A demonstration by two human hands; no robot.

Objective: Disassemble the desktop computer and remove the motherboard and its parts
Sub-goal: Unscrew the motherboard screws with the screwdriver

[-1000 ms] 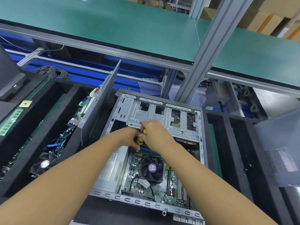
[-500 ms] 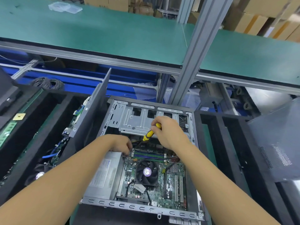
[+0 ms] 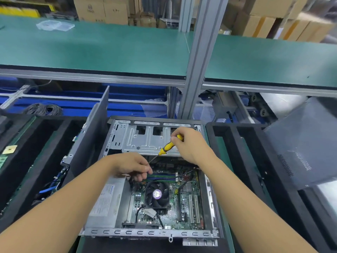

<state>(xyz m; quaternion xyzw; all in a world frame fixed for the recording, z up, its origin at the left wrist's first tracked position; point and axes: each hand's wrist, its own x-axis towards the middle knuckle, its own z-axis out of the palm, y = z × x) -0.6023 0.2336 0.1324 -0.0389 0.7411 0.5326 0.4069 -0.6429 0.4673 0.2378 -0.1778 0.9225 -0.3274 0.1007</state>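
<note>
Motherboard (image 3: pixel 182 203) lies flat in the bottom of the open computer case (image 3: pixel 145 232), at the near middle of the scene, between the two forearms. Above its far edge the right hand (image 3: pixel 191 145) grips the yellow-and-black handle of a screwdriver (image 3: pixel 168 146), fingers and thumb curled round the handle's top. The tool slants down and to the left, and its thin shaft ends at the left hand (image 3: pixel 131 167). That hand's fingers are curled, with the tips gathered at the shaft's end just over the memory sticks (image 3: pixel 164 177); whether they pinch the shaft, a small part or nothing I cannot tell.

Just near of the sticks sits the black cooler fan (image 3: pixel 156 194) with a purple label at its hub. Left of the board lies the grey power supply (image 3: pixel 107 203). A silver drive cage (image 3: pixel 144 139) fills the far end of the case, behind both hands.

A dark panel (image 3: pixel 89 143) stands on edge just left of the case. Black foam trays flank it, one at left (image 3: pixel 36 143) and one at right (image 3: pixel 255 161). Farther off, a green shelf (image 3: pixel 109 48) runs across, carried by an aluminium post (image 3: pixel 200 61), with cardboard boxes (image 3: pixel 102 10) behind.
</note>
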